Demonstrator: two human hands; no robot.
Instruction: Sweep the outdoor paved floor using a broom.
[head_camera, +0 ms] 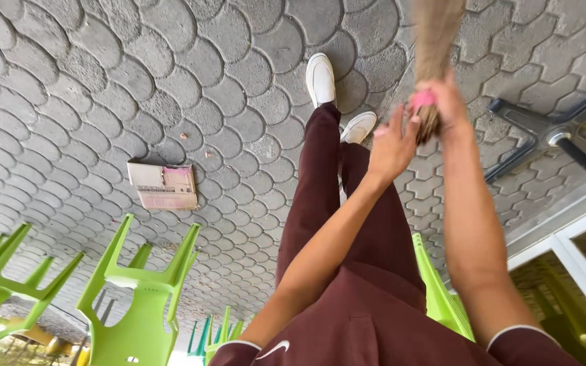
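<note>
Right hand [445, 102] grips broom [434, 41] at its pink band, bristles over paving [171, 81]. Left hand [391, 146] open, fingers just beside the handle end. Flattened carton [163, 186] lies well apart, near green chairs [140, 291].

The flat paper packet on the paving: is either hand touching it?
No. The paper packet lies alone on the paving stones, while both the left hand and right hand are up at the broom.
</note>
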